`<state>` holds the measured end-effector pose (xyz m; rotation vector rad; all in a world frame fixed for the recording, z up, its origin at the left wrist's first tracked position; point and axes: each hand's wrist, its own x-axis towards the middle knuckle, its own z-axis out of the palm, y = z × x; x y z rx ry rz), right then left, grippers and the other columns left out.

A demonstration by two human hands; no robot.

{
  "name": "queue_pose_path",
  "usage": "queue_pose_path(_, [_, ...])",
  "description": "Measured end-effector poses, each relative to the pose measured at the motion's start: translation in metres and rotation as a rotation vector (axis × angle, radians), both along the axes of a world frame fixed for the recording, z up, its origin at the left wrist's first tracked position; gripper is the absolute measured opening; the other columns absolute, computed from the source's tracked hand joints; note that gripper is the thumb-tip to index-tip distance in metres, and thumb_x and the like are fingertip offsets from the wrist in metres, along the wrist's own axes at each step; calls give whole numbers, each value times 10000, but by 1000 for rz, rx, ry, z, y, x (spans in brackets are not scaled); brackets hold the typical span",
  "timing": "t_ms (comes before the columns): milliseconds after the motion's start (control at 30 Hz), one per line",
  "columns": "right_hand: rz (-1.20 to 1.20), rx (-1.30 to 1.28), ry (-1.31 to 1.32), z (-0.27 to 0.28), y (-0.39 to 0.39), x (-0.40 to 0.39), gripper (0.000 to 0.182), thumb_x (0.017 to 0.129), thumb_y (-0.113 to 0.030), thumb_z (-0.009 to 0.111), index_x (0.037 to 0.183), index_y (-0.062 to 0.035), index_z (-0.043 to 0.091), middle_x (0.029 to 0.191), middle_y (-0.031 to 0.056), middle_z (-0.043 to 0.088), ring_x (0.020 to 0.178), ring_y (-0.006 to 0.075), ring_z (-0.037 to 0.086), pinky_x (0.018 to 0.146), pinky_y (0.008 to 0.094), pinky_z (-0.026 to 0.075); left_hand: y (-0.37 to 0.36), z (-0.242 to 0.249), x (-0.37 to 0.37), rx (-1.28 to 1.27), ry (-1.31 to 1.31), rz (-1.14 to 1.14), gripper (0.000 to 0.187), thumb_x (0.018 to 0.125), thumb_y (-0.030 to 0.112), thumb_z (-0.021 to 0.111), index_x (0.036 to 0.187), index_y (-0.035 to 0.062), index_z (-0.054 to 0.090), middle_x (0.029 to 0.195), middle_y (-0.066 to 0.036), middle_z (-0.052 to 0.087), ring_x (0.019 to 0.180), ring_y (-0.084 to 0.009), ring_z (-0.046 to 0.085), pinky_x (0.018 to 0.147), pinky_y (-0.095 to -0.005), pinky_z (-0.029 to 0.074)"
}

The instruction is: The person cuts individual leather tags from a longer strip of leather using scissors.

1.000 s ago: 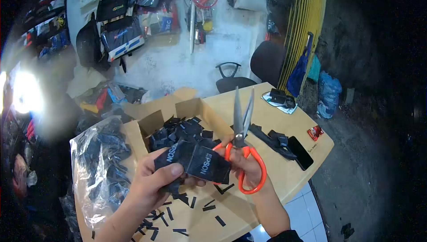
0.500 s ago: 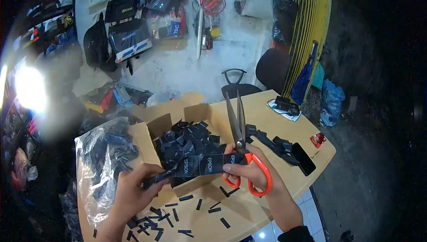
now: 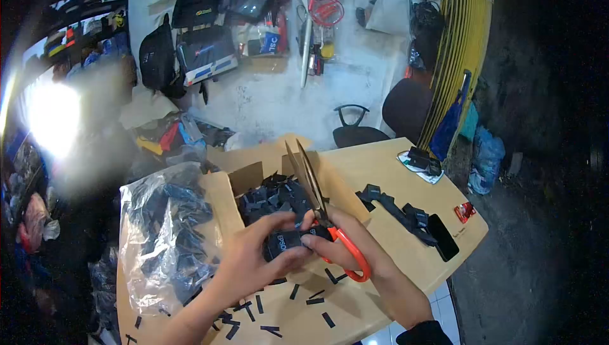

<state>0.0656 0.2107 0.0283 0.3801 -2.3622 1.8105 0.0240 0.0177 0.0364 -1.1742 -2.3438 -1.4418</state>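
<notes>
My right hand holds scissors with orange handles, their slightly parted blades pointing up and away. Its thumb also presses on a black woven label strip printed "EPSON" in white. My left hand curls round the same strip, thumb below and fingers above, close to the right fingertips. Behind the hands stands an open cardboard box heaped with cut black label pieces. Small black offcuts lie scattered on the table in front. The far end of the strip is hidden by my hands.
A clear plastic bag with dark pieces lies left of the box. On the table's right are another black strip, a phone, a red packet and a dark item on papers. A chair stands behind.
My left hand has moved right along the strip to my right hand, and the stretched strip is now bunched between them. The scissors have tilted left. The whole view has shifted slightly.
</notes>
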Motion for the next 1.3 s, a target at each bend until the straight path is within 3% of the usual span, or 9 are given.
queue_pose_path(33, [21,39,103,-1,-1,-2,202,816,-80,637,974,-59,513,719,3,538,632,64,506,542,212,401,5,1,-1,-27,-34,-24,402,766,256,719,1062,8,605,955,-163,648,826,-271,646,712,-330,500])
queue_pose_path(67, [-30,108,86,-2,0,-3,222,799,-94,656,976,-58,528,721,-4,532,645,59,498,561,216,405,9,3,1,-10,-100,23,243,756,175,727,924,12,663,819,-94,671,764,-165,637,709,-288,482])
queue_pose_path(167, [-168,140,-28,16,-2,9,222,791,-116,661,958,-47,531,754,85,591,672,130,557,657,286,456,7,-4,-6,51,-244,-7,204,765,154,722,891,6,662,801,-53,665,714,-85,593,658,-244,468])
queue_pose_path(200, [-213,214,-15,16,1,10,220,790,-123,670,948,-45,538,736,70,592,698,119,562,667,271,455,7,-6,-8,59,-228,-13,212,772,149,715,883,-18,649,754,-88,664,641,-98,593,591,-245,464])
queue_pose_path(467, [-232,-73,194,10,0,2,232,800,-39,646,999,-12,528,832,48,587,755,86,574,724,235,483,6,-3,-13,148,-370,-49,173,772,127,713,865,-5,651,782,-32,664,692,-55,572,637,-216,458])
queue_pose_path(700, [-224,-145,215,9,-4,-8,238,797,-7,637,1009,-10,529,853,48,589,759,74,568,711,218,479,4,-2,-18,106,-319,-16,214,794,156,707,911,-18,661,744,-42,658,678,-53,564,614,-214,455])
queue_pose_path(800, [-233,-143,280,9,-7,-7,241,792,14,633,1007,-13,526,861,51,593,765,77,570,704,213,478,3,1,-17,41,-455,32,202,787,159,715,890,-9,673,750,-40,662,657,-46,558,601,-213,452])
queue_pose_path(1000, [-262,-133,365,18,-3,-6,238,790,43,615,1000,-22,523,863,52,600,783,81,575,689,216,480,1,-3,-21,164,-370,-41,216,775,162,724,907,-2,678,729,-30,661,633,-41,551,590,-204,443])
queue_pose_path(1300, [-394,-96,212,25,10,10,248,821,-79,656,1017,-27,513,783,22,592,715,55,546,623,200,444,8,-3,-21,177,-395,41,206,789,164,710,918,6,678,761,-36,677,669,-45,565,618,-209,446])
